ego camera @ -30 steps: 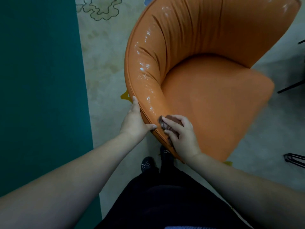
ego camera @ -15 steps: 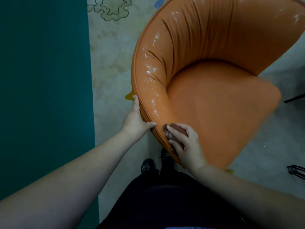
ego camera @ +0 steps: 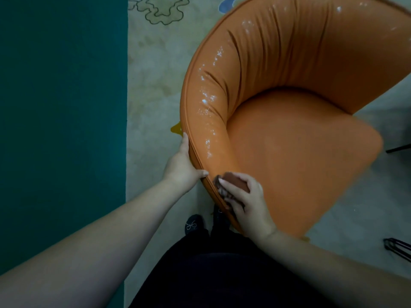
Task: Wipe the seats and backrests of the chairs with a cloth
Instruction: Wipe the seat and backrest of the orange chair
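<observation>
Under our right hand (ego camera: 246,201), at the near end of the orange chair (ego camera: 295,156) where the backrest curves down to its rim, we press a brown cloth (ego camera: 233,184) against the upholstery; the fingers (ego camera: 224,185) are curled over it, clenching it so it cannot slip while we rub. Just to their left, our left hand (ego camera: 181,167) grips the outer edge of the backrest, thumb hooked over the rim, probably to steady the chair against the push. Both arms reach forward and down, wrists slightly bent. Beyond the fingers, wet glints streak the inner backrest; the seat looks dull, apparently unwiped.
</observation>
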Demonstrator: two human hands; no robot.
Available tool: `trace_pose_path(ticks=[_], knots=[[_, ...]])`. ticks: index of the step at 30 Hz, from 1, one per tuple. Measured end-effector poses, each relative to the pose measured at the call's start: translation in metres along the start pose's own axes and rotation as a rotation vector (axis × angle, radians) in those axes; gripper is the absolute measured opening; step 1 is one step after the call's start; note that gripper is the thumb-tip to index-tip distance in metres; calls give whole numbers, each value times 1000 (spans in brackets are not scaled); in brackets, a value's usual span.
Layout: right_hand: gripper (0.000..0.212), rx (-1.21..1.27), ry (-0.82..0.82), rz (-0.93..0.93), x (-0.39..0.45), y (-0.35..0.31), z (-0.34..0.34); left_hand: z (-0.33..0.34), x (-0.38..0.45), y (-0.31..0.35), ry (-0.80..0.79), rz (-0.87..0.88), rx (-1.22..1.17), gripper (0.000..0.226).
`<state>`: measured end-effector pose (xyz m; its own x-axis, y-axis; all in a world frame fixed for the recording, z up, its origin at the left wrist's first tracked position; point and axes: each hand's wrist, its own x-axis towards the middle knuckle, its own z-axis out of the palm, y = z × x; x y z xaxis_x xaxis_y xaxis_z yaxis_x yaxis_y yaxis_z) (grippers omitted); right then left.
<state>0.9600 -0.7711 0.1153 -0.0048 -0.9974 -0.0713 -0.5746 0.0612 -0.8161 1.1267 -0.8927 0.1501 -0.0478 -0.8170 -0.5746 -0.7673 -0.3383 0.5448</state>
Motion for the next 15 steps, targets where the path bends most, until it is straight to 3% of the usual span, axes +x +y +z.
trace_pose_path(ticks=[8, 15], knots=[[46, 3, -46, 13, 86, -11, 6, 2, 3, -1, 11, -19, 32, 126], [50, 22, -18, 17, 44, 4, 3, -4, 6, -1, -21, -1, -1, 134]])
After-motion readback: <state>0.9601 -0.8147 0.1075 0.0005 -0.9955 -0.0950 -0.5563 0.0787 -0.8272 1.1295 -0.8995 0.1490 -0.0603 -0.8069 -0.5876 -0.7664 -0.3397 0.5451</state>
